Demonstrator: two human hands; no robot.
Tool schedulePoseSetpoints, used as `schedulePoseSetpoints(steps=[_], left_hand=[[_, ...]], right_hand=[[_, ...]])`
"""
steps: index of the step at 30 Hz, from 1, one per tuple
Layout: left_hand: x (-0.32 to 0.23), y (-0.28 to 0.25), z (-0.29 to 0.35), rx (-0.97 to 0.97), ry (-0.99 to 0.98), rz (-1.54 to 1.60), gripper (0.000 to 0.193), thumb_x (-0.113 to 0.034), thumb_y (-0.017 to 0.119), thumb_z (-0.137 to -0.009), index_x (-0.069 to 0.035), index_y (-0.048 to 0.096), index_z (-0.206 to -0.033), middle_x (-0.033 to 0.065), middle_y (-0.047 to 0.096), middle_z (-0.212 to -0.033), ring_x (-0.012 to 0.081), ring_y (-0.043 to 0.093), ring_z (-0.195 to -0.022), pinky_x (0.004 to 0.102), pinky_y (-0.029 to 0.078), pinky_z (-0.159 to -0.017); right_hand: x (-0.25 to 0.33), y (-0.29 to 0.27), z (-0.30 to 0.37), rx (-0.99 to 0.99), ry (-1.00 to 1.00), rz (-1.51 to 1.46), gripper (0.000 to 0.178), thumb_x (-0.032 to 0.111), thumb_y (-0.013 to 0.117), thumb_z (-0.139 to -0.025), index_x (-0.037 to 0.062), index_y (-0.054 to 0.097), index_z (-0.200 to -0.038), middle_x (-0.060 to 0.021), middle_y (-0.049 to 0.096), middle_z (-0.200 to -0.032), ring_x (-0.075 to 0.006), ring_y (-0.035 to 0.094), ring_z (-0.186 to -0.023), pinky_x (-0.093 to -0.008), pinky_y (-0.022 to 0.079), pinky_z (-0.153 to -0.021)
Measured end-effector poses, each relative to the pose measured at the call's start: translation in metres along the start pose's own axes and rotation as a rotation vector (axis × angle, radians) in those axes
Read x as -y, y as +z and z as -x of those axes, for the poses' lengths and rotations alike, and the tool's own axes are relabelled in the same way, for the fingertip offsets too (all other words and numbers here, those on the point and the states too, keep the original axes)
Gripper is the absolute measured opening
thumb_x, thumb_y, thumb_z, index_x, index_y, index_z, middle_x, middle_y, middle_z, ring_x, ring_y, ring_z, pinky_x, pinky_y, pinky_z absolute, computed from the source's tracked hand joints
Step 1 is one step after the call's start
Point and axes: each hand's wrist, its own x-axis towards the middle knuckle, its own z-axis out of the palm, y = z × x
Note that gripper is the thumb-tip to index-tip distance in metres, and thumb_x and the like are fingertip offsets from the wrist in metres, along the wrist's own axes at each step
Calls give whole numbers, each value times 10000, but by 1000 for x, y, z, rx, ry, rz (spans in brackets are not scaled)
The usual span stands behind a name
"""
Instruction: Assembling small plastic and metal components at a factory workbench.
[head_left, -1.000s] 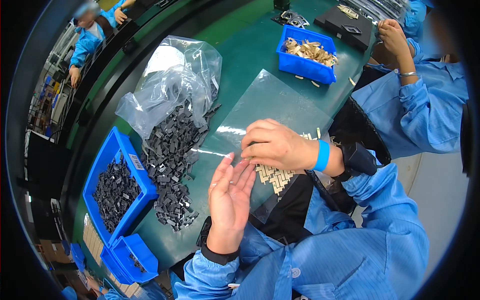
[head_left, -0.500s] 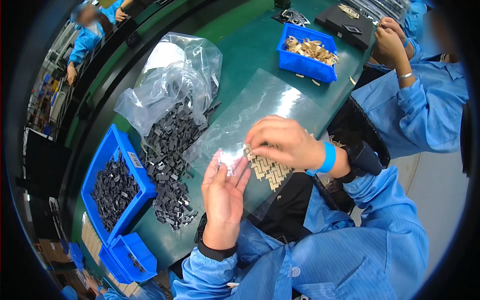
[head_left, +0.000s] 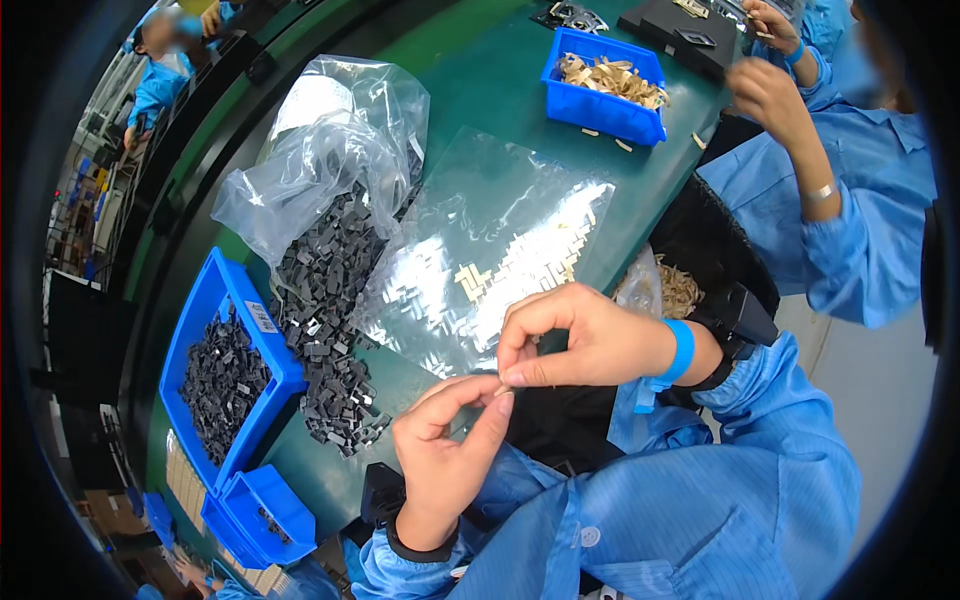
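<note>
My left hand (head_left: 445, 450) and my right hand (head_left: 595, 345) meet fingertip to fingertip, close in front of my body. Pinched between them is a small beige piece (head_left: 503, 390), mostly covered by the fingers. The right thumb and forefinger grip it from above, the left thumb and forefinger from below. Just beyond the hands, a clear plastic sheet (head_left: 475, 180) lies on the green table, with glare on it. Several beige angular pieces (head_left: 545, 255) sit in tight rows on the sheet, partly washed out by the glare.
Loose black parts (head_left: 335, 300) spill from a clear bag (head_left: 370, 120) at left. Beside them stand a blue bin (head_left: 290, 375) of black parts and a smaller blue bin (head_left: 295, 500). A blue box (head_left: 600, 115) of beige strips is at the back. A co-worker's hand (head_left: 770, 100) is at right.
My right hand has come off the beige rows and toward my body. The left hand, palm up with fingers spread before, has drawn nearer and now pinches the small piece with it.
</note>
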Motion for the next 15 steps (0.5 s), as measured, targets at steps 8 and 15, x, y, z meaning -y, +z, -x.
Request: schedulePoseSetpoints(steps=[8,15], left_hand=[[2,0,11,0,-219,418,116,19,577,-809,77,622,-900,142,639,-799,157,601,-653,251,492,-621],[11,5,20,-45,-159,441,140,43,582,-800,63,624,-932,136,642,-824,142,603,-667,234,487,-607]], right_hand=[[6,12,5,-120,-157,90,96,89,656,-769,18,626,-828,-39,572,-811,-133,523,-701,-262,419,-642],[2,23,8,-247,-591,712,106,128,668,-714,72,595,-766,-24,515,-782,-190,504,-689,-308,362,-641]])
